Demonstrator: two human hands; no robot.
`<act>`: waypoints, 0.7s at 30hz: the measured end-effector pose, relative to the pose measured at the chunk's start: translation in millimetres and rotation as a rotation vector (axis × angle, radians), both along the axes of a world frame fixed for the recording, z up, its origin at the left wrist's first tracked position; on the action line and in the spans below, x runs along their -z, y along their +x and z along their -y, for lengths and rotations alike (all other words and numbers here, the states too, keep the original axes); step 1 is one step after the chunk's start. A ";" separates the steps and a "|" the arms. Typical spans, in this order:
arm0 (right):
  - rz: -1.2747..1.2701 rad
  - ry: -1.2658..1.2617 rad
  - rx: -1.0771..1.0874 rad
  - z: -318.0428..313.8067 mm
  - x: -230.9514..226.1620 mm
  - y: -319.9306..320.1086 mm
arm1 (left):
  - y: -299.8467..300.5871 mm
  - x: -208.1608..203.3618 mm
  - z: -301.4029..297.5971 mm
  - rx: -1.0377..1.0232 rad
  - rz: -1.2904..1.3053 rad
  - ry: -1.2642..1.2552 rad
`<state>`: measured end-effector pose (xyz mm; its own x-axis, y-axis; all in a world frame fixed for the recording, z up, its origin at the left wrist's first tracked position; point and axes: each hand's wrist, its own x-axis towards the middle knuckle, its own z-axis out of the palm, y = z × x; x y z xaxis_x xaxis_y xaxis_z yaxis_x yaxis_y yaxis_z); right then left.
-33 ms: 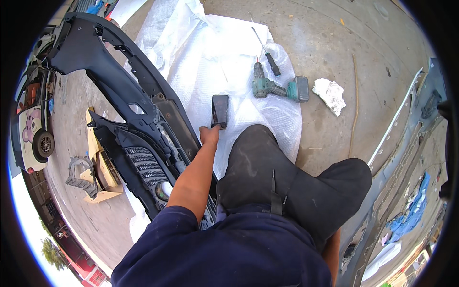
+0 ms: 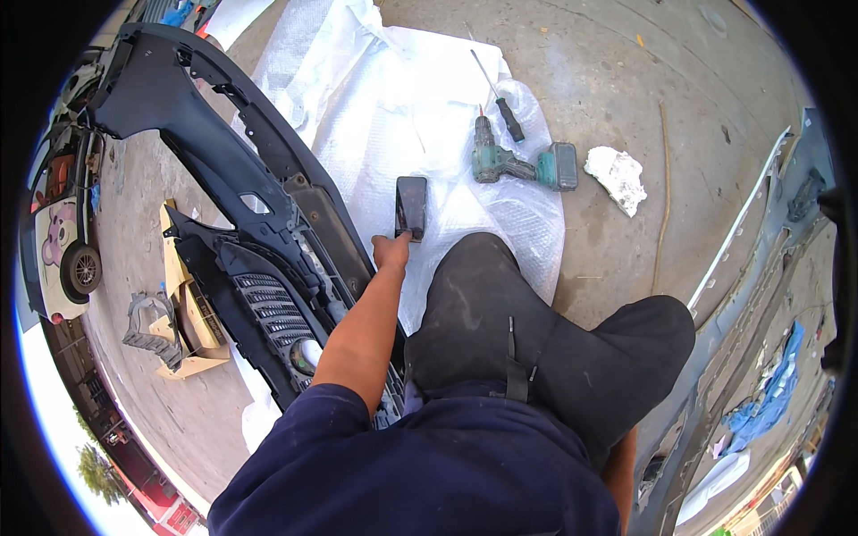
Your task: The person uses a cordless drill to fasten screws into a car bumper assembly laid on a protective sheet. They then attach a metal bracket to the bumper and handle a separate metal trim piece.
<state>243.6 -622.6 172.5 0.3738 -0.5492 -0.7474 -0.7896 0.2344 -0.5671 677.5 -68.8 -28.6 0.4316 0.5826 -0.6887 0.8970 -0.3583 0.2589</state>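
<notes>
Left hand [image 2: 391,250]: fingers closed on the lower end of a dark phone [image 2: 411,206], holding it over the white plastic sheet [image 2: 402,116].
Right hand: out of sight; state cannot be told.
Right of the phone: green cordless drill [image 2: 509,163] on the sheet, black-handled screwdriver [image 2: 502,105] just beyond it.
Further right of the phone: crumpled white rag [image 2: 617,177] on bare concrete.
Left of the phone: dark car bumper [image 2: 241,196]; tan cardboard pieces [image 2: 183,308] past it.
</notes>
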 end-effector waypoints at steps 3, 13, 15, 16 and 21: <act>0.009 -0.002 0.015 -1.9 -3.0 -3.4 | 16.5 5.9 5.3 0.049 -0.099 0.093; 0.173 0.072 0.143 -9.6 -22.3 -23.7 | 53.3 7.8 -14.8 -0.405 -0.137 -0.277; 0.242 0.150 0.261 -19.9 -28.0 -24.6 | 40.6 19.6 -26.0 -0.364 -0.118 -0.136; 0.231 0.177 0.325 -30.8 -35.2 -17.1 | 33.2 23.7 -34.4 -0.347 -0.105 -0.058; 0.014 -0.006 -0.015 -62.5 -82.9 -45.6 | 18.2 -31.3 24.9 -0.432 0.056 -0.139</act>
